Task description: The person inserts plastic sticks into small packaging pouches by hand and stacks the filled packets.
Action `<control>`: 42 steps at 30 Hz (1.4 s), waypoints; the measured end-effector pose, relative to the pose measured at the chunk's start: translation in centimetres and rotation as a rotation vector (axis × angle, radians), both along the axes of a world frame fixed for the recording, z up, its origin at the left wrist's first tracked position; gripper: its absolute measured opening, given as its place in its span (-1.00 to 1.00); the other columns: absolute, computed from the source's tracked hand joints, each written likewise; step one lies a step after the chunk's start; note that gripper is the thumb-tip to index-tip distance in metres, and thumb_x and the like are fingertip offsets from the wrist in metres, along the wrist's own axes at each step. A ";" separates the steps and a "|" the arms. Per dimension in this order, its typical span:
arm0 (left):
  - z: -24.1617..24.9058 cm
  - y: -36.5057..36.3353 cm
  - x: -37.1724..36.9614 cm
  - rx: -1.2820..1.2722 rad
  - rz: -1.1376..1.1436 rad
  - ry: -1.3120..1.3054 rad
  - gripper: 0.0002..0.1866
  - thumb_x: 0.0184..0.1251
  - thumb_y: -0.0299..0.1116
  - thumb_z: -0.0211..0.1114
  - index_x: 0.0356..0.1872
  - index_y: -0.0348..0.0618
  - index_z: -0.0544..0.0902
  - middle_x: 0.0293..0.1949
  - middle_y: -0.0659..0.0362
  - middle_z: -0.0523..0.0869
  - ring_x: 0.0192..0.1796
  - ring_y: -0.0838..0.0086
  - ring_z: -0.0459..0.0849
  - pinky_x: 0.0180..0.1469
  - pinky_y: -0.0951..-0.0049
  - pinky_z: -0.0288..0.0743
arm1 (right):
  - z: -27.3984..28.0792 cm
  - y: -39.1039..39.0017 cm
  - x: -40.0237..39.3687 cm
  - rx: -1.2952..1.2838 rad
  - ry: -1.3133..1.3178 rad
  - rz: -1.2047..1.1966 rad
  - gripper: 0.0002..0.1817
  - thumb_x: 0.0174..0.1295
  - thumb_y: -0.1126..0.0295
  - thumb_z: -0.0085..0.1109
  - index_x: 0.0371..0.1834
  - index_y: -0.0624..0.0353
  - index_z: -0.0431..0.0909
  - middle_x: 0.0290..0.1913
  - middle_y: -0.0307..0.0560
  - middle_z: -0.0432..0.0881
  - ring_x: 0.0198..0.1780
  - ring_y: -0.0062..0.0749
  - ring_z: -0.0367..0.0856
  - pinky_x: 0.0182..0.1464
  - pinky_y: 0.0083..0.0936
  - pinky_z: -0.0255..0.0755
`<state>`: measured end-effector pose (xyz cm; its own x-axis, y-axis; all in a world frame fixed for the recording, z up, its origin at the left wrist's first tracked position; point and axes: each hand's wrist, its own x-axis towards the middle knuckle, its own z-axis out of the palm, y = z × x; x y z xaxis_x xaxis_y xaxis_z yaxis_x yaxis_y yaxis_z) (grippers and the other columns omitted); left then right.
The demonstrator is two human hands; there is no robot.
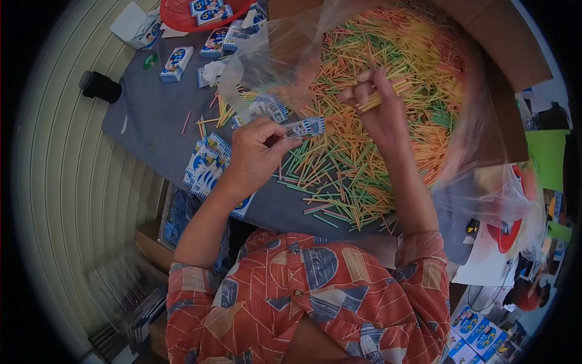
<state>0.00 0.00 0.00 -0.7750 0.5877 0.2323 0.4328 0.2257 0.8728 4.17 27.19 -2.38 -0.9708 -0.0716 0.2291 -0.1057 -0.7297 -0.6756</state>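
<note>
My left hand (257,151) is closed, pinching a small clear packet (308,127) with blue and white print between thumb and fingers. Over the big heap of thin coloured sticks (364,164), my right hand (385,112) is curled palm-up around a bunch of sticks (383,96) in orange and yellow tones. The heap is green, orange, yellow and pink, and spills from a clear plastic bag (479,145) onto the grey tabletop (157,115). More printed packets (206,161) lie in a pile beside my left forearm.
A cardboard box (506,115) stands around the bag. At the back left are a red basket (206,25) with small boxes, a white and blue box (176,64), a roll of green tape (150,60) and a black cylinder (100,87). Loose sticks lie near the packets.
</note>
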 end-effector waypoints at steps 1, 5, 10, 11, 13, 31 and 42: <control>-0.2 0.4 0.4 0.023 0.000 -0.034 -0.80 0.09 -0.46 0.55 -0.47 -0.32 0.66 -0.56 0.14 0.59 -0.54 0.50 0.56 -0.45 0.45 0.40 | 0.7 -1.3 0.2 0.008 -0.057 -0.128 -0.61 0.59 0.10 -0.19 -0.02 0.19 0.50 -0.26 0.00 0.68 0.13 -0.03 0.65 0.27 -0.08 0.44; -0.7 3.3 2.3 0.077 -0.004 0.010 -0.81 0.06 -0.49 0.56 -0.46 -0.33 0.66 -0.55 0.15 0.61 -0.53 0.52 0.56 -0.45 0.47 0.40 | 1.6 -1.3 1.8 0.022 -0.088 -0.280 -0.60 0.60 0.09 -0.22 -0.05 0.19 0.50 -0.15 0.05 0.71 0.17 0.02 0.62 0.26 -0.04 0.45; -3.3 5.7 2.4 0.160 -0.002 -0.109 -0.81 0.04 -0.50 0.57 -0.41 -0.33 0.71 -0.53 0.16 0.66 -0.48 0.58 0.58 -0.41 0.50 0.42 | 2.8 -3.5 3.6 0.076 0.021 -0.396 -0.59 0.59 0.07 -0.21 0.00 0.20 0.48 -0.08 0.10 0.71 0.18 0.01 0.62 0.27 -0.05 0.43; -3.7 6.1 2.5 0.193 -0.004 -0.153 -0.82 0.04 -0.50 0.57 -0.40 -0.33 0.72 -0.52 0.17 0.67 -0.47 0.61 0.58 -0.40 0.52 0.43 | 2.9 -3.9 3.8 0.236 0.052 -0.420 -0.55 0.59 0.03 -0.25 0.01 0.19 0.49 -0.06 0.10 0.71 0.26 0.04 0.55 0.34 -0.01 0.34; -3.3 6.7 2.9 0.246 -0.021 -0.181 -0.82 0.04 -0.50 0.57 -0.39 -0.34 0.73 -0.52 0.19 0.68 -0.46 0.62 0.58 -0.39 0.52 0.44 | 2.5 -3.7 4.1 0.405 0.080 -0.445 -0.51 0.59 -0.01 -0.29 0.01 0.19 0.51 -0.03 0.11 0.71 0.33 0.08 0.48 0.40 0.03 0.25; -3.5 7.8 1.8 0.526 -0.129 -0.413 -0.82 0.21 -0.53 0.47 -0.19 -0.37 0.75 -0.31 0.18 0.75 -0.28 0.65 0.66 -0.23 0.57 0.55 | 3.4 -4.6 2.2 0.873 -0.008 -0.403 -0.22 0.39 -0.18 -0.09 0.43 0.26 0.33 0.30 0.01 0.52 0.29 -0.15 0.50 0.25 -0.25 0.38; -1.4 1.3 4.6 0.158 -0.100 -0.045 -0.95 0.32 -0.59 0.28 -0.27 -0.40 0.62 -0.42 0.03 0.61 -0.41 0.37 0.60 -0.37 0.38 0.38 | 3.2 -4.5 5.4 0.956 -0.056 -0.229 -0.44 0.53 0.01 -0.07 0.30 0.29 0.48 0.08 -0.06 0.62 0.10 -0.35 0.58 0.13 -0.42 0.45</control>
<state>4.60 1.31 -1.39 -0.7263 0.6212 0.2943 0.4061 0.0423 0.9129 9.58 22.74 0.79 -0.9919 -0.0113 0.1264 -0.1265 0.1608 -0.9789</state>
